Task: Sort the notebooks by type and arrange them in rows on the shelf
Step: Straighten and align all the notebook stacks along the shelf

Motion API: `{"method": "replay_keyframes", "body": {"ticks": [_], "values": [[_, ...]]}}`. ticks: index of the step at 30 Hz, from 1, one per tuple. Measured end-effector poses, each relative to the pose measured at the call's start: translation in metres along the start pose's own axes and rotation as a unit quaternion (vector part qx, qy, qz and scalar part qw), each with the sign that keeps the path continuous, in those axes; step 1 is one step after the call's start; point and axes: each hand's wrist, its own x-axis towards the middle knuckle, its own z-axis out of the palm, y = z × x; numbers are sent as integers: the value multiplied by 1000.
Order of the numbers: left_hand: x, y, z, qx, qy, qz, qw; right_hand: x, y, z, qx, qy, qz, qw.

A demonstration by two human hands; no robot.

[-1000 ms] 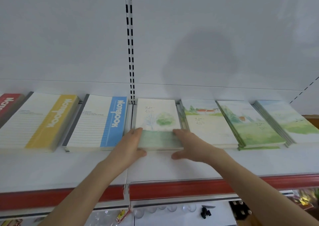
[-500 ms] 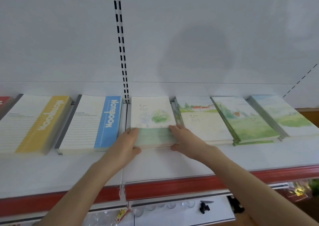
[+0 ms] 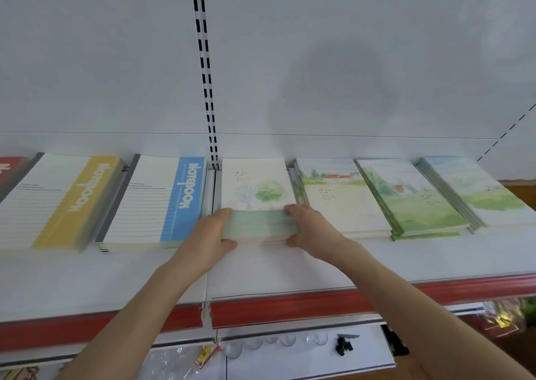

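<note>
A stack of watercolour tree notebooks lies flat in the middle of the white shelf. My left hand grips the stack's near left corner, fingers along its side and thumb under the front edge. My right hand grips the near right corner the same way. Left of it lie a blue-striped "Notebook" stack, a yellow-striped stack and a red one at the frame edge. To the right lie three stacks of landscape notebooks: a red-roofed house cover, a green meadow cover and a pale sky cover.
The shelf has a red front rail and a white back panel with a slotted upright. Bare shelf surface lies between the stacks and the rail. Below hang small packaged goods and a black clip.
Both hands have stayed on the tree notebook stack's near corners and nudged it slightly back toward the wall. The camera view drifted a little.
</note>
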Motion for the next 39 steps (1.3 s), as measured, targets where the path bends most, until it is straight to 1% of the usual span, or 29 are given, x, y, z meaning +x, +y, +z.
{"method": "replay_keyframes", "body": {"ticks": [4,11,19,22,27,30,35,39], "values": [[-3,0,5,-25,31,-3,999,-2,-1,4,6,20,1,1000],[-2,-2,2,-25,29,-8,999,0,1,4,-15,12,-6,1000],[0,-5,2,10,-8,6,1000,0,3,-3,-44,-21,-30,998],[-1,-6,3,12,-3,6,1000,-1,4,-5,-60,-25,-36,997],[-5,-4,2,-15,36,9,999,-6,4,-4,-52,-22,-38,998],[-5,-4,3,-5,47,18,999,-6,3,-3,-74,-27,-46,996],[-5,-3,5,2,54,28,998,-5,3,-1,-123,-26,-57,990],[-3,-1,1,2,40,8,999,-6,2,-1,-130,-22,-55,990]]}}
